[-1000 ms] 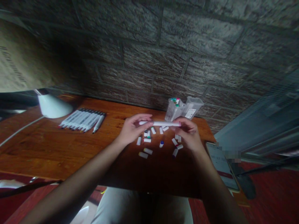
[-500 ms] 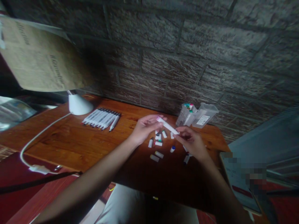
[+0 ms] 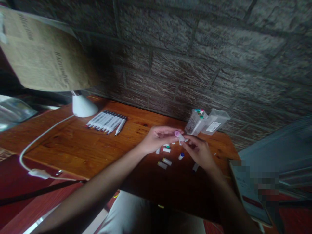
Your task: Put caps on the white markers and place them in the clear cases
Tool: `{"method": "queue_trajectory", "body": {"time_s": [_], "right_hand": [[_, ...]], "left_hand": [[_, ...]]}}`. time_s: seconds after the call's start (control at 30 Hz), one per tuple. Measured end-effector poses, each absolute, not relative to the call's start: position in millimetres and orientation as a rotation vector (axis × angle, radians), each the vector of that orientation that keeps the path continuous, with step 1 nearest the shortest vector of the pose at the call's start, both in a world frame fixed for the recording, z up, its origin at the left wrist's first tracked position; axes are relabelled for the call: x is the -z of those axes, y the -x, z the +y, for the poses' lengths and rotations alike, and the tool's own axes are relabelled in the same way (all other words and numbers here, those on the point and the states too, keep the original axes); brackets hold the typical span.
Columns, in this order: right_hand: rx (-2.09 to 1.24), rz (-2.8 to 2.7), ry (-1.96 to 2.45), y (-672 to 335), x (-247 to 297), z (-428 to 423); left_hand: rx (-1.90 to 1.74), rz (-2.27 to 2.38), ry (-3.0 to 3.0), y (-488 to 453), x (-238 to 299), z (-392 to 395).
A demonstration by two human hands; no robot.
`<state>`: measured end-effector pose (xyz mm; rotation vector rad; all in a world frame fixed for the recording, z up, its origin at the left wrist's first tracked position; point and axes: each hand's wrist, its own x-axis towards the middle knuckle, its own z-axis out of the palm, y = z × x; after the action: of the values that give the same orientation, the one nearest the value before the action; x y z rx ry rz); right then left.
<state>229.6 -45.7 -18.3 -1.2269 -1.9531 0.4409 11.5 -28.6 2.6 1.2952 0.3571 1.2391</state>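
Above the desk, my left hand point(image 3: 156, 139) is closed on a white marker point(image 3: 181, 137) near its purple end, which faces me. My right hand point(image 3: 198, 151) pinches the far end of the same marker; its fingertips hide part of it. Below my hands lie several loose white marker caps, among them one with a blue end point(image 3: 181, 156), one with a red end point(image 3: 166, 149) and two with yellowish ends point(image 3: 167, 161). A darker cap point(image 3: 195, 167) sits just under my right hand. My hands cover some of the caps.
Several markers point(image 3: 104, 121) lie side by side at the left of the wooden desk point(image 3: 83, 146). At the back right stand a clear box point(image 3: 193, 125) holding coloured-end markers and a second clear box point(image 3: 213, 123). A lamp point(image 3: 84, 106) with its cord stands far left, a tablet-like device point(image 3: 248, 191) right.
The marker has been turned from lying crosswise to having its purple end toward me. Both hands have come closer together, my left one moving right.
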Motion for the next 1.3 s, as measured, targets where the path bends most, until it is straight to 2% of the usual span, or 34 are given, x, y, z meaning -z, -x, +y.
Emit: {"method": "queue_trajectory", "body": {"time_s": [0.33,0.53,0.73,0.93,1.3], "right_hand": [[-0.447,-2.027,1.219,-225,9,-54],[-0.450,-2.100,1.123,-223,4,-59],[-0.342,-2.139,1.024,-219,0,-60],[-0.457,-1.992,1.129,-218,7,-61],[-0.342,-1.983,1.137,-215,1,-65]], "left_hand": [[-1.334,0.499,-1.289,-9,6,-20],[-1.324,0.434,-1.267,-11,4,-20],[-1.292,0.450,-1.316,-11,0,-24],[-1.322,0.530,-1.254,-11,6,-20],[-1.329,0.453,-1.234,-12,-2,-24]]}}
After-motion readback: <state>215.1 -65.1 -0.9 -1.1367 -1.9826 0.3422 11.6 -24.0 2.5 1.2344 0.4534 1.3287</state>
